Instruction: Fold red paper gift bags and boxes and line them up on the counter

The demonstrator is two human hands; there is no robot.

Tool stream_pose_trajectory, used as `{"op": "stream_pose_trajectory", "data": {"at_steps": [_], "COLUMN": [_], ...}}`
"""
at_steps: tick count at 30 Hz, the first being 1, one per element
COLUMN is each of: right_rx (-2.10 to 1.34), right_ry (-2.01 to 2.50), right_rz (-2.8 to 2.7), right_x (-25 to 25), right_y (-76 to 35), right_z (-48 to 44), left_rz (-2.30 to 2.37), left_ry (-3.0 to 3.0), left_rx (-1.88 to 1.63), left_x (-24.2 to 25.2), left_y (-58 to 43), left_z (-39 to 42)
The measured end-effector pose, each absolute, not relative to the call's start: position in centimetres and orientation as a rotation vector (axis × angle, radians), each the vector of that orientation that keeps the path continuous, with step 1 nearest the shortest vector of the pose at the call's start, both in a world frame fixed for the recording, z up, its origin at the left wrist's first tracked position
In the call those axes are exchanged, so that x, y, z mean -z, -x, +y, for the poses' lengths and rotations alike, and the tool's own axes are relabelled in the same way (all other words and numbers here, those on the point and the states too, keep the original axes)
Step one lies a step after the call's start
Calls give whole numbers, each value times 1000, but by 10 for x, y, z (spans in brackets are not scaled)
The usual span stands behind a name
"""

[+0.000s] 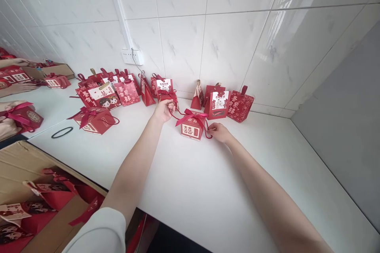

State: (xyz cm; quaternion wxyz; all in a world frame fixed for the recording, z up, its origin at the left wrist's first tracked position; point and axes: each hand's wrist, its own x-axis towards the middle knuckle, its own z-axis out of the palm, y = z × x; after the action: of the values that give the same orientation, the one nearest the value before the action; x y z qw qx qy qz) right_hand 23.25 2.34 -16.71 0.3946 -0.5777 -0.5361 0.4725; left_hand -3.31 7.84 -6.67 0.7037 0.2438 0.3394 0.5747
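A red gift box (190,131) with a pink-red ribbon bow on top stands upright on the white table (190,182). A red cord handle (209,131) loops out at its right side, where my right hand (219,131) pinches it. At the box's upper left, my left hand (165,110) has its fingers closed on the red cord at that side. Behind my left hand stands another red box (166,95) with a bow, partly hidden.
Red gift bags (218,103) line the wall behind. Further left are more bags (103,95), a bowed box (96,121) and a black ring (62,132). An open carton (19,152) sits lower left. Other people's hands (7,126) hold boxes at the far left.
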Motion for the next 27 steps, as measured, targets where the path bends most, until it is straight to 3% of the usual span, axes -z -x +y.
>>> {"op": "stream_pose_trajectory", "data": {"at_steps": [14, 27], "right_rx": [-1454, -1471], "right_ry": [940, 993], "right_rz": [-908, -844], "right_x": [110, 88], "right_y": [-280, -314], "right_z": [20, 11], "left_rz": [716, 911], "left_ry": [-417, -540], "left_rx": [-1237, -1242], "left_x": [68, 72], "left_y": [47, 46], "left_z": [84, 91]}}
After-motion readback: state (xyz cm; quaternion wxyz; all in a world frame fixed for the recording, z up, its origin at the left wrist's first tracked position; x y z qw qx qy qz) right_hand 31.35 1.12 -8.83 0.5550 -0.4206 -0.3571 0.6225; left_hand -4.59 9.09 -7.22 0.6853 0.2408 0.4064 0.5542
